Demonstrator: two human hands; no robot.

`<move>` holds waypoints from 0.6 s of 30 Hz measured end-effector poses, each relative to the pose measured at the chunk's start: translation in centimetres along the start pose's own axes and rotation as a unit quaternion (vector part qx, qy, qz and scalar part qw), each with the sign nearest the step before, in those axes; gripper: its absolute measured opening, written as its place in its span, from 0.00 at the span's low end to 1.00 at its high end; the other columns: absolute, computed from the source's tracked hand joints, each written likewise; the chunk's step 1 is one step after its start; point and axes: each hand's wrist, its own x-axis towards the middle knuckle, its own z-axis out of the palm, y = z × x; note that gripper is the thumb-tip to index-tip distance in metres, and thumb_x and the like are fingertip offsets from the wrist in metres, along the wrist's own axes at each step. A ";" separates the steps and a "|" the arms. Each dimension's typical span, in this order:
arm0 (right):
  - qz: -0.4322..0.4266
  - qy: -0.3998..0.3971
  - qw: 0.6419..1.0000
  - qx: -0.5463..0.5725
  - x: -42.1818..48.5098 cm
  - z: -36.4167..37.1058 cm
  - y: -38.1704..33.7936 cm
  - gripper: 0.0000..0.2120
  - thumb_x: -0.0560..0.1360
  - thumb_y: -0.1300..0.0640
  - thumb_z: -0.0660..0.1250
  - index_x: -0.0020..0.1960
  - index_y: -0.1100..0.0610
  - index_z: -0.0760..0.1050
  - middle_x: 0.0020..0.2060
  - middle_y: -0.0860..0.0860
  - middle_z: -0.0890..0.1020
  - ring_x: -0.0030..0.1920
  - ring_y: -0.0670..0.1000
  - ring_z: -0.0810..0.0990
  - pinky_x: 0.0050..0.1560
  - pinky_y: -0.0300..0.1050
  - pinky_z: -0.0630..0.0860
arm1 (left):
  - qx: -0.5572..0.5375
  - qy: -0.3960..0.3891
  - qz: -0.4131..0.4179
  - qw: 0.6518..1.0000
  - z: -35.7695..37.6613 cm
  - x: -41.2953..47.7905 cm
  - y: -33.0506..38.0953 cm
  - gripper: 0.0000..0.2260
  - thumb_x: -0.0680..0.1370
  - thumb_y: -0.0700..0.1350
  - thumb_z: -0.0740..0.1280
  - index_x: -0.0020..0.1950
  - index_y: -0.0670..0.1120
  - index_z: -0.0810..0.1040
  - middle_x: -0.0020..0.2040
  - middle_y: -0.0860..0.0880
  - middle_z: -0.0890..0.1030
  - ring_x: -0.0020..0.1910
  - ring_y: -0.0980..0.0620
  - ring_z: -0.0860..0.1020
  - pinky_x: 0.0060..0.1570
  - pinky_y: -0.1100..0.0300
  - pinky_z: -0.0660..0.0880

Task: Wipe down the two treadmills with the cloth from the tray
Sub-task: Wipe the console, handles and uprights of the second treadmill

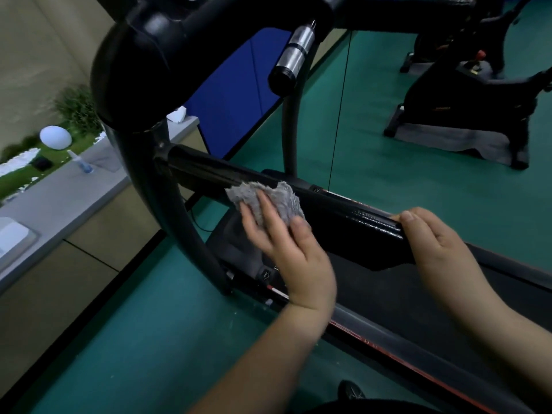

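A black treadmill point(352, 225) fills the middle of the view, with its upright post on the left and its belt running to the lower right. My left hand point(286, 249) presses a crumpled grey cloth point(277, 201) flat against the treadmill's black motor cover, fingers spread over the cloth. My right hand point(433, 234) grips the right end of the same cover, thumb on its top edge. A silver handle grip point(294, 55) juts out above.
A grey counter point(59, 198) runs along the left wall with a spray bottle point(80, 162), a grey tray point(104, 158) and a white globe lamp point(55, 138). An exercise bike point(478, 94) stands on a grey mat at upper right. The floor is green; a blue panel leans behind.
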 end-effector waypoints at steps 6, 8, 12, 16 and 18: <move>-0.020 -0.025 0.999 -0.011 0.3 -0.2 -0.3 0.16 0.81 0.54 0.56 0.34 0.54 0.62 0.25 0.43 0.66 0.27 0.43 0.63 0.28 0.34 0.61 | -0.034 0.146 -0.127 0.981 -2.2 12.9 -2.2 0.19 0.83 0.45 0.53 0.74 0.45 0.65 0.75 0.44 0.57 0.71 0.53 0.63 0.55 0.84 0.61; -0.026 -0.033 0.999 -0.005 0.3 -0.3 -0.3 0.17 0.81 0.55 0.56 0.34 0.54 0.61 0.24 0.42 0.66 0.27 0.42 0.63 0.28 0.34 0.61 | -0.057 0.184 -0.161 0.968 -2.9 15.6 -3.5 0.19 0.83 0.46 0.53 0.74 0.45 0.64 0.74 0.44 0.61 0.70 0.52 0.66 0.56 0.80 0.63; -0.040 -0.050 0.998 0.001 0.5 -0.4 0.0 0.17 0.81 0.56 0.56 0.34 0.53 0.61 0.24 0.42 0.67 0.27 0.42 0.64 0.28 0.34 0.60 | -0.087 0.204 -0.271 0.937 -1.8 14.1 -4.6 0.21 0.81 0.54 0.51 0.72 0.49 0.68 0.68 0.47 0.73 0.63 0.50 0.73 0.68 0.55 0.67; -0.058 -0.075 0.995 0.001 1.0 -0.7 0.5 0.16 0.81 0.57 0.56 0.35 0.54 0.62 0.25 0.41 0.68 0.28 0.42 0.65 0.29 0.34 0.61 | -0.107 0.137 -0.301 0.938 1.6 3.3 -0.5 0.21 0.81 0.54 0.53 0.74 0.51 0.64 0.65 0.43 0.75 0.61 0.46 0.76 0.66 0.46 0.69; -0.067 -0.090 0.994 0.007 1.1 -0.8 0.6 0.15 0.81 0.57 0.56 0.35 0.54 0.62 0.26 0.41 0.68 0.28 0.42 0.65 0.29 0.34 0.61 | -0.096 0.109 -0.286 0.947 2.9 -1.5 1.6 0.21 0.83 0.50 0.54 0.76 0.50 0.60 0.70 0.40 0.69 0.65 0.47 0.73 0.68 0.50 0.67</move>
